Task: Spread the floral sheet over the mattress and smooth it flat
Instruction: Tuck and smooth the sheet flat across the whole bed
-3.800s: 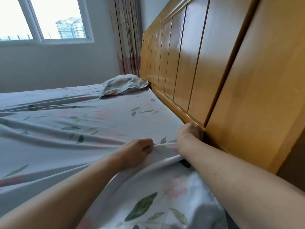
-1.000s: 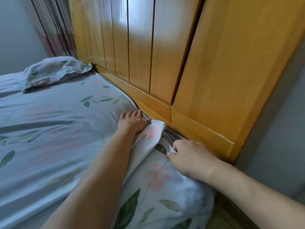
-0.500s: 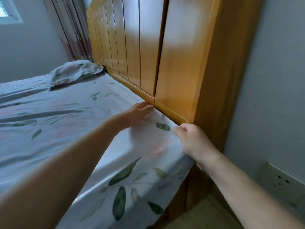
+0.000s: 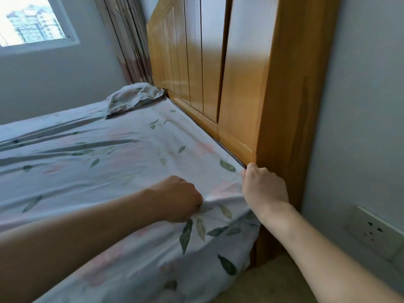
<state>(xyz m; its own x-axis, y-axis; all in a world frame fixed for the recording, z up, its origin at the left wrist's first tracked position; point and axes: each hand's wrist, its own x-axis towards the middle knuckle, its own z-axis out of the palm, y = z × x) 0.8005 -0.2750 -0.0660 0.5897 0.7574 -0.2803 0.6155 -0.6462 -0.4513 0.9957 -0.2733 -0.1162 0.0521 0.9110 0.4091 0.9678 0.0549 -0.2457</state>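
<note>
A home bedroom — a bed with a tall wooden headboard [image 4: 218, 68] just behind the gripping hands, drawn curtains [image 4: 129, 44] and a window [image 4: 32, 22] onto high-rise flats well beyond them, a wall socket [image 4: 373, 232] to their right.

Both hands grip the floral sheet [image 4: 140, 149] at the bed corner: left hand [image 4: 178, 199] bunching fabric, right hand [image 4: 263, 185] beside the headboard [image 4: 240, 84].

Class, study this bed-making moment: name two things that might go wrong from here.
1. The right hand grips the floral sheet at the corner by the headboard; a hard tug may pull out the edge lying along it.
2. The left hand bunches fabric, and long creases run across the bed, so wrinkles may stay.
</note>
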